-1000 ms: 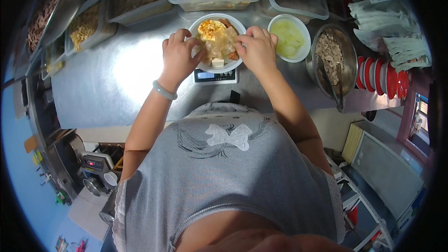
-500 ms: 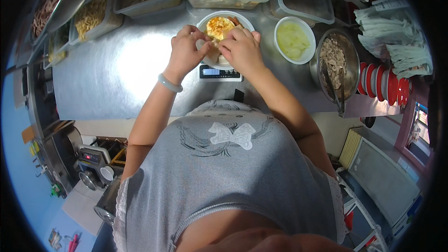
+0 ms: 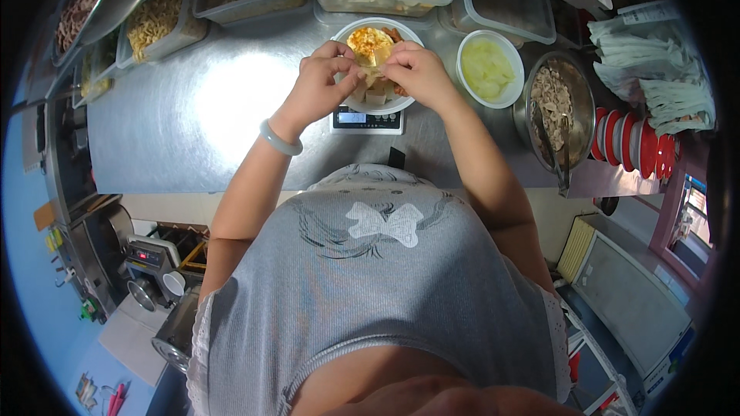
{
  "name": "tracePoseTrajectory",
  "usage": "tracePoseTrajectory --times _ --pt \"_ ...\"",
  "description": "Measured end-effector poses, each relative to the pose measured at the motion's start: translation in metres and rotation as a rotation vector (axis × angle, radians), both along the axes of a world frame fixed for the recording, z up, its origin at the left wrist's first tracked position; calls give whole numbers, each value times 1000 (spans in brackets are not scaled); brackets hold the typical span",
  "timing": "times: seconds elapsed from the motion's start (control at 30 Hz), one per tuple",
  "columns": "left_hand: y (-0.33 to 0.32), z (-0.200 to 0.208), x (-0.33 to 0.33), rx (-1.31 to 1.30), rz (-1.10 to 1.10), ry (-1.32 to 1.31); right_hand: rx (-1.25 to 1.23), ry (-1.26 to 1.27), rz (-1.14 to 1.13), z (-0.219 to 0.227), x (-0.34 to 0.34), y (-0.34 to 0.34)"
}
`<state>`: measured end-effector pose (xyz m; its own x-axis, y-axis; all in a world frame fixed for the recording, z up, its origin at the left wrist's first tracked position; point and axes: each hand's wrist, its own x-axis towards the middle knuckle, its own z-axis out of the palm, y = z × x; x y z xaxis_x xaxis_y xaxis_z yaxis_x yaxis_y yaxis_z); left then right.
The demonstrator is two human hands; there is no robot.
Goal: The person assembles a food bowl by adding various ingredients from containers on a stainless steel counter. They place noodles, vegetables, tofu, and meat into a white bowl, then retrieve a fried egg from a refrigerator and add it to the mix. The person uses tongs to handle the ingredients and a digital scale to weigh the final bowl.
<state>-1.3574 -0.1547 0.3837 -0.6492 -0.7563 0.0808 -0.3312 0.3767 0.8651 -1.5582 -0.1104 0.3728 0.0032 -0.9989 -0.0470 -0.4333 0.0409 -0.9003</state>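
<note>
A round white bowl (image 3: 408, 106) sits on a small digital scale (image 3: 367, 122) at the worktop's middle. In it are a fried egg (image 3: 364, 40) with an orange-red topping, reddish-brown pieces along the right side, and pale chunks (image 3: 376, 98) near the front. My left hand (image 3: 327, 79), with a pale bangle at the wrist, is over the bowl's left side, thumb and fingers pinched. From the right, my right hand (image 3: 420, 75) pinches too. A thin pale food slice (image 3: 371, 73) shows between the fingertips of both hands; its exact kind is unclear.
Just right stands a white tub of pale green slices (image 3: 486, 68), then a steel bowl of cooked meat (image 3: 551, 96) with tongs. Clear containers (image 3: 378, 4) of food line the back. Plastic bags (image 3: 655, 62) and red-rimmed lids (image 3: 628, 139) are at far right.
My hands have moved slightly apart, the right one to the right. More of the bowl's front and its pale chunks now shows between them.
</note>
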Motion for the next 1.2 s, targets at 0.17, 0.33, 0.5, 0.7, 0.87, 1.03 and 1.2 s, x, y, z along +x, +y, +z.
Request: tracePoseTrajectory --times 0.17,0.33,0.5,0.7,0.87,1.03,1.2 --pt "-15 7 -7 -109 173 -260 56 275 -75 15 -4 -9" --pt "-4 4 -5 -496 220 -402 -151 492 -95 12 5 11" --pt "8 -5 -13 -520 208 -489 -206 654 1 12 24 18" --pt "4 4 -4 -584 279 -604 -302 620 -41 11 16 25" --pt "9 -2 -9 -725 244 -577 -300 568 -98 21 8 44" --pt "16 15 -1 -612 240 -502 -365 422 -128 28 -4 73" --pt "38 27 31 -601 349 -235 -78 702 195 -28 -5 122"
